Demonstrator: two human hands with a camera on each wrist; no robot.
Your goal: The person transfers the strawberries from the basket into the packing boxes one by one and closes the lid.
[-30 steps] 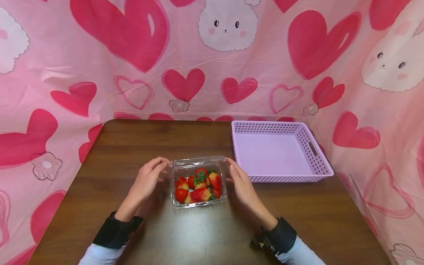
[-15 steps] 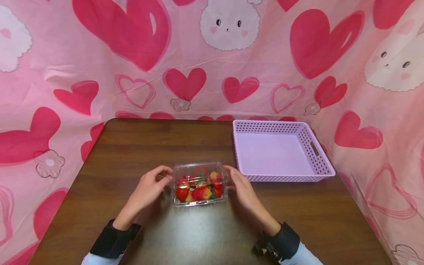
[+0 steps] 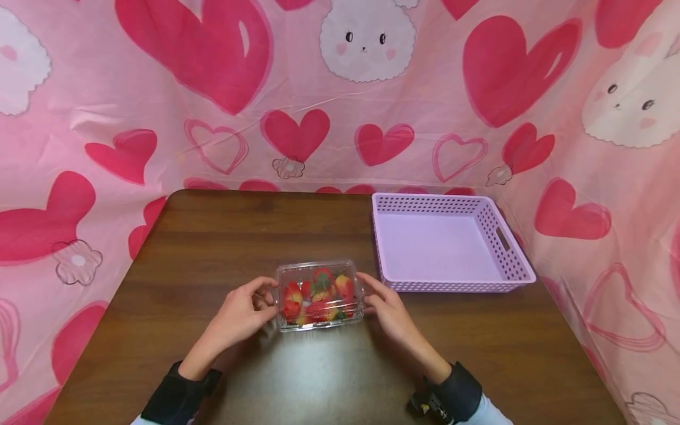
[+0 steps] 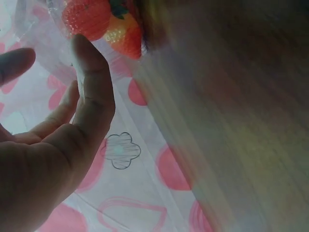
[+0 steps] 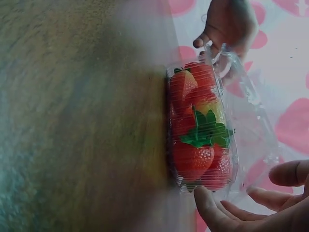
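A clear plastic clamshell box (image 3: 320,326) of strawberries (image 3: 321,298) stands on the table between the hands. Its hinged lid (image 5: 256,92) slants above the fruit in the right wrist view, partly raised. At the box's left end is the left hand (image 3: 244,310), thumb and forefinger spread apart with their tips by the edge. One of its fingers (image 4: 94,92) reaches the box beside a strawberry in the left wrist view. The right hand (image 3: 386,310) has its fingertips along the right end, one low by the base and others up at the lid.
A lilac perforated basket (image 3: 435,248) sits at the back right of the brown wooden table (image 3: 239,227), just beyond the right hand. Pink heart-print cloth (image 3: 212,77) hangs behind and at both sides. Black bands (image 3: 177,392) circle both wrists.
The lid has swung from standing up at the back down over the strawberries. Both hands have followed it slightly toward the person, and the left thumb has moved to the near part of the edge.
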